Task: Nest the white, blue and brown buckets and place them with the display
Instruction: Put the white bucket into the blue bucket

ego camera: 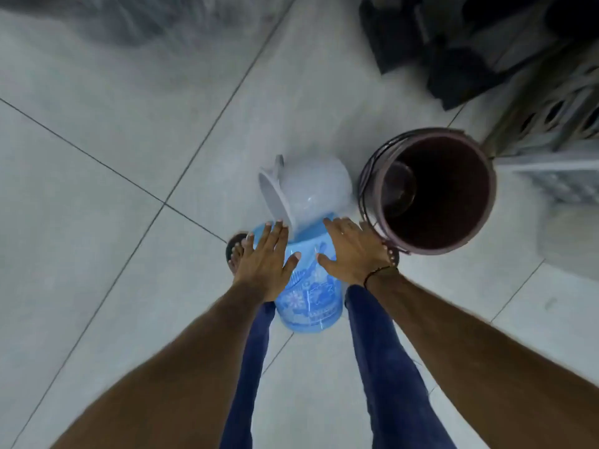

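A blue bucket (308,293) with a white flower print sits low between my legs, tilted away from me. My left hand (265,257) presses flat on its left side and my right hand (350,251) on its right side, fingers spread, clasping it between them. A white bucket (314,189) lies tipped over just beyond, mouth facing left, its lower edge touching the blue bucket's far end. A brown bucket (453,202) with a wire handle stands upright to the right, close to my right wrist.
The floor is pale grey tile (113,140). Dark objects (453,59) are piled at the top right, and lattice plastic baskets (551,124) stand at the right edge. Clear plastic wrapping (97,21) lies top left. My sandalled foot (235,251) is beside my left hand.
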The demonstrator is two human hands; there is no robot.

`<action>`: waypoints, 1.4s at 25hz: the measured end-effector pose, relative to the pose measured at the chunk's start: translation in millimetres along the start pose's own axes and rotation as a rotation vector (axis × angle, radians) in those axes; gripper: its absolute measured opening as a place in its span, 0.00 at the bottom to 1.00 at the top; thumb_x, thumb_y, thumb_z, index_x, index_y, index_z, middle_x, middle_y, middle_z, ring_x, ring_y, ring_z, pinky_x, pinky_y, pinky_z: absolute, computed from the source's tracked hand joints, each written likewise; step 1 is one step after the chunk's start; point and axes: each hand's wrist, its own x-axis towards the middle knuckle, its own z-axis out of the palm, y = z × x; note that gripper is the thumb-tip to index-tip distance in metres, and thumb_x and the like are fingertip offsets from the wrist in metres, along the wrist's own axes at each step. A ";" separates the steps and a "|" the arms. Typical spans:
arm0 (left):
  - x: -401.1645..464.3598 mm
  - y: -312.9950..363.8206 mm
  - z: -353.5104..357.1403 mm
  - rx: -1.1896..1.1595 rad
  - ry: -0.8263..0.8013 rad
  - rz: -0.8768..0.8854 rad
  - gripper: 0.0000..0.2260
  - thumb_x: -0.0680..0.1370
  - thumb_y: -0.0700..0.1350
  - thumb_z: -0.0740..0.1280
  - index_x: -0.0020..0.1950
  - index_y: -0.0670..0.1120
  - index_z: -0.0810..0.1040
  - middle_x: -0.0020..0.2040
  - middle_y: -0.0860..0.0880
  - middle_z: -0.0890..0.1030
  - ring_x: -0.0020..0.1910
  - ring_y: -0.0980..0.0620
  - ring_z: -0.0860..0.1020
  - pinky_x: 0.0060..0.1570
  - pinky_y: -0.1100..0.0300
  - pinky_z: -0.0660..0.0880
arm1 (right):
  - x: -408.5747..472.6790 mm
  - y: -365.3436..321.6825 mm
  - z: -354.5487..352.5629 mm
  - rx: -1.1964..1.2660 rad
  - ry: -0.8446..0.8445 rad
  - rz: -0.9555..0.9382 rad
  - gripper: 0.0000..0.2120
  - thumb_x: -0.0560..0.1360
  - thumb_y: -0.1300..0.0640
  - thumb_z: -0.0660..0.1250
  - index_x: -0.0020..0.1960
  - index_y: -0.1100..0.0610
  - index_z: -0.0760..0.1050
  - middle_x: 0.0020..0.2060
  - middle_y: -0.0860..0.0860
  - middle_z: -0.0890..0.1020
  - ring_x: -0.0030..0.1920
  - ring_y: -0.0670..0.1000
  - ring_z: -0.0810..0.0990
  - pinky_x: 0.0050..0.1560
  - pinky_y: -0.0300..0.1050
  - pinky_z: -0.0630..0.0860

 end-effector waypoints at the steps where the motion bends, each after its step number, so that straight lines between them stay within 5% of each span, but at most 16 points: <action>1: 6.8 -3.5 11.4 -0.016 -0.001 0.000 0.33 0.82 0.61 0.45 0.81 0.41 0.52 0.83 0.43 0.55 0.82 0.45 0.51 0.79 0.42 0.49 | 6.8 0.4 8.9 -0.026 -0.031 -0.007 0.36 0.75 0.39 0.59 0.78 0.54 0.55 0.75 0.56 0.64 0.74 0.56 0.61 0.73 0.58 0.56; 3: 16.8 -10.9 31.6 -0.059 -0.010 -0.008 0.30 0.83 0.59 0.49 0.78 0.40 0.62 0.77 0.40 0.68 0.77 0.41 0.64 0.76 0.43 0.60 | 15.5 3.3 31.1 -0.042 -0.034 -0.032 0.34 0.74 0.41 0.62 0.77 0.50 0.58 0.74 0.56 0.65 0.74 0.56 0.61 0.73 0.59 0.55; 6: 11.5 -10.0 54.7 -0.045 0.051 -0.028 0.25 0.81 0.56 0.51 0.66 0.41 0.74 0.59 0.41 0.81 0.59 0.39 0.78 0.58 0.44 0.74 | 13.5 4.8 58.2 0.013 0.023 -0.071 0.28 0.70 0.44 0.66 0.69 0.48 0.71 0.64 0.57 0.75 0.63 0.59 0.75 0.62 0.57 0.68; 12: -20.0 33.3 103.5 -0.029 0.073 0.012 0.10 0.82 0.44 0.61 0.60 0.42 0.76 0.54 0.43 0.81 0.53 0.42 0.77 0.50 0.48 0.73 | -24.3 15.3 88.7 0.033 -0.053 -0.135 0.08 0.73 0.55 0.68 0.51 0.55 0.75 0.45 0.55 0.81 0.46 0.59 0.79 0.42 0.48 0.67; 16: -80.2 85.2 124.8 0.010 0.109 0.103 0.06 0.77 0.42 0.68 0.52 0.43 0.80 0.45 0.45 0.82 0.46 0.41 0.79 0.47 0.47 0.75 | -102.2 35.2 83.6 -0.034 -0.145 -0.192 0.07 0.73 0.57 0.67 0.50 0.57 0.74 0.44 0.56 0.80 0.44 0.59 0.79 0.39 0.47 0.64; 20: -145.6 136.8 162.7 0.099 0.110 0.171 0.07 0.69 0.39 0.74 0.43 0.46 0.79 0.37 0.48 0.80 0.38 0.45 0.78 0.38 0.50 0.76 | -182.1 51.4 101.4 -0.137 -0.142 -0.292 0.11 0.58 0.61 0.75 0.38 0.56 0.76 0.33 0.55 0.80 0.35 0.60 0.79 0.33 0.48 0.68; 22: -156.6 152.6 194.4 0.124 0.079 0.156 0.09 0.68 0.38 0.75 0.44 0.46 0.79 0.38 0.48 0.80 0.37 0.46 0.79 0.38 0.50 0.78 | -201.8 61.1 126.7 -0.216 -0.124 -0.324 0.14 0.54 0.62 0.76 0.37 0.54 0.78 0.31 0.53 0.78 0.35 0.58 0.78 0.34 0.48 0.71; 28: -138.2 182.6 286.6 0.185 -0.042 0.152 0.13 0.62 0.39 0.80 0.41 0.47 0.80 0.35 0.48 0.80 0.35 0.46 0.79 0.35 0.52 0.76 | -213.0 96.8 205.2 -0.422 -0.213 -0.316 0.18 0.72 0.62 0.68 0.61 0.53 0.73 0.56 0.54 0.77 0.59 0.58 0.73 0.58 0.56 0.68; 35: -132.3 188.1 226.2 -0.074 0.037 0.033 0.07 0.81 0.45 0.63 0.57 0.45 0.78 0.54 0.46 0.80 0.54 0.45 0.77 0.53 0.51 0.73 | -219.3 95.4 150.3 -0.418 -0.243 -0.281 0.17 0.68 0.62 0.70 0.55 0.53 0.76 0.44 0.53 0.80 0.46 0.56 0.79 0.48 0.52 0.71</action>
